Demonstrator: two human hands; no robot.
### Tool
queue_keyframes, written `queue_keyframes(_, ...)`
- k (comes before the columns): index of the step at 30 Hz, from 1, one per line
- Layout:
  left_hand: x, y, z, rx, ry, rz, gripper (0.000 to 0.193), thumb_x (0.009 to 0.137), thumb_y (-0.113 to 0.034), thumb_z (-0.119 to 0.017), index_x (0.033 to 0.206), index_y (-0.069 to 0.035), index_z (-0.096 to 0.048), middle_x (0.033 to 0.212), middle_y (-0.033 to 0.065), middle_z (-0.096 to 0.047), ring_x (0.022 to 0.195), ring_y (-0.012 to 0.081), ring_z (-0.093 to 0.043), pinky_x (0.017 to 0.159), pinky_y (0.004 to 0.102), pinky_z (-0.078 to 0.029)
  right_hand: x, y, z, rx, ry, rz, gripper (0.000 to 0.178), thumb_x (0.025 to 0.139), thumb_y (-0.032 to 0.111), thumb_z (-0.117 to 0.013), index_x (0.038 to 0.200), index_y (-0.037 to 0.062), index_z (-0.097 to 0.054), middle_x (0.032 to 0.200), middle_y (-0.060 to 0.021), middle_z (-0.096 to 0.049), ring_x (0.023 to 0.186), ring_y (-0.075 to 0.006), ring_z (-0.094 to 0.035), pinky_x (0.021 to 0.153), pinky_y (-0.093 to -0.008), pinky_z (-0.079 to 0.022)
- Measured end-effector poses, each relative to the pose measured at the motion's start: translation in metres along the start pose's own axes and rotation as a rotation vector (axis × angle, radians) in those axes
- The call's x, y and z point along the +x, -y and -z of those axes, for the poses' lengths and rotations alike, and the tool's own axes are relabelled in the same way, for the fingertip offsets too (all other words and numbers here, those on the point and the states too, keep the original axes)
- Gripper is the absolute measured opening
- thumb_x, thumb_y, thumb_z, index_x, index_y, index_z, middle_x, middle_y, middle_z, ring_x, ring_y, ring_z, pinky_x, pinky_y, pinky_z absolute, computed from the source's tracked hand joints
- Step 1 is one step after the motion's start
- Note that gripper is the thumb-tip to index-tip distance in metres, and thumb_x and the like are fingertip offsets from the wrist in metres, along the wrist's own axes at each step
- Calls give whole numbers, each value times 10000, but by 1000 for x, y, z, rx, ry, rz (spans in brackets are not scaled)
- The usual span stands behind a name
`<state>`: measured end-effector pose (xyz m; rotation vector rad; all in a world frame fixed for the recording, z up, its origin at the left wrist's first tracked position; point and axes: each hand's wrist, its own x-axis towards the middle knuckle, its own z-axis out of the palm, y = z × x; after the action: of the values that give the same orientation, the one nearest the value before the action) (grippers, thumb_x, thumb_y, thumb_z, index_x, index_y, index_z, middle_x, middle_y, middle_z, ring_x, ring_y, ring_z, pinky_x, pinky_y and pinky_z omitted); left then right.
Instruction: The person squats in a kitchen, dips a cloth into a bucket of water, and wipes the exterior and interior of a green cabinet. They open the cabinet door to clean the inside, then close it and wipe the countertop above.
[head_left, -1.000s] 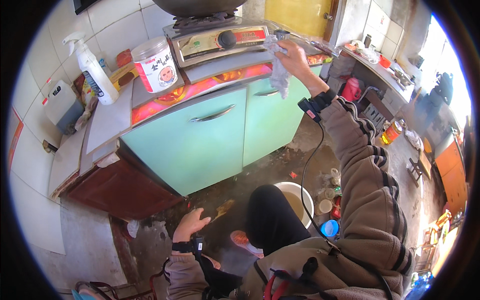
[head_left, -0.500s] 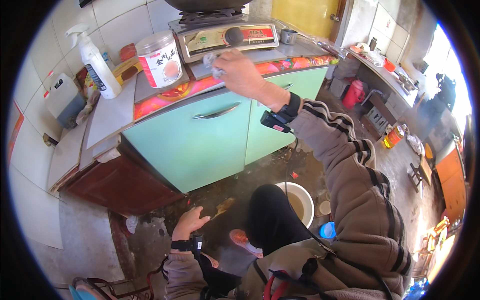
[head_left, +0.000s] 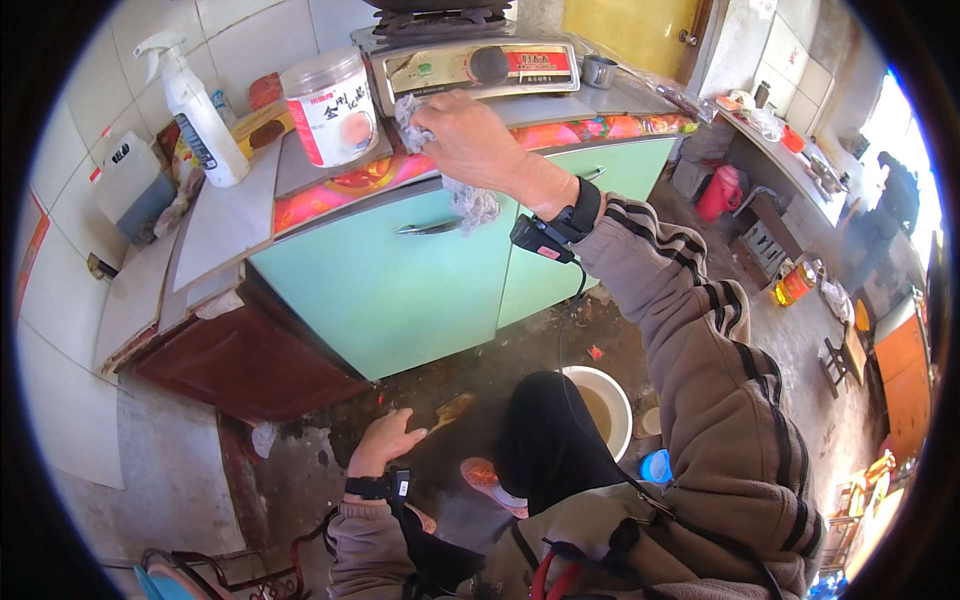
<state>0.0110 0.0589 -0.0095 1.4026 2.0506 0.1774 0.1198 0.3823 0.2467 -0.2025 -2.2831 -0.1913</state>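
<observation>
A crumpled grey cloth [head_left: 470, 203] is bunched in my right hand [head_left: 468, 140], which is closed on it at the counter's patterned front edge. Part of the cloth sticks out beyond my fingers, and part hangs down over the mint-green cabinet door [head_left: 380, 290]. Just behind the hand stands a gas stove [head_left: 430, 72] with a dark knob. To its left is a white tub [head_left: 330, 110] with a clear lid. Low down, my left hand [head_left: 385, 440] hangs above the floor with its fingers stretched out, holding nothing.
On the counter's left stand a white spray bottle [head_left: 205, 125] and a translucent jug [head_left: 135, 190]. A metal cup [head_left: 599, 71] sits right of the stove. A white basin of murky water [head_left: 618, 420] and a blue cup [head_left: 655, 466] are beside my knee. A red thermos [head_left: 718, 194] stands farther off.
My right hand has shifted slightly left along the counter edge, and more of the cloth now hangs below it. The view has moved a little; my left hand stays about where it was.
</observation>
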Motion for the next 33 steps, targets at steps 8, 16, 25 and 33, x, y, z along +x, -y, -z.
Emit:
queue_keyframes(8,2,-6,4,52,54,39,611,819,-376,-609,1280,2,-474,1322,213,-477,1215,347,-466,989,388,-392,-11,-6,11,160,8,-120,421,738,102,-615,1142,67,-502,1028,-166,-578,1002,-363,-548,832,-433,-466)
queue_keyframes(16,3,-4,-1,68,-22,-19,575,813,-383,-613,1241,-15,-505,1248,220,-530,1154,356,-506,948,424,-421,-2,-11,5,48,44,11,349,734,158,-641,1078,108,-625,958,-97,-558,947,-295,-544,798,-385,-475)
queue_keyframes(25,0,-8,6,56,28,48,624,823,-394,-602,1294,-7,-467,1332,207,-470,1232,346,-449,1008,397,-376,5,-3,21,-146,160,-154,235,760,197,-602,973,126,-673,962,-106,-558,998,-278,-543,806,-387,-481)
queue_keyframes(33,-4,-5,8,64,39,56,641,826,-409,-594,1300,1,-455,1341,207,-462,1242,341,-442,1012,395,-372,7,8,-1,-60,-8,82,226,685,101,-623,905,52,-637,913,-98,-561,944,-288,-540,782,-392,-480)
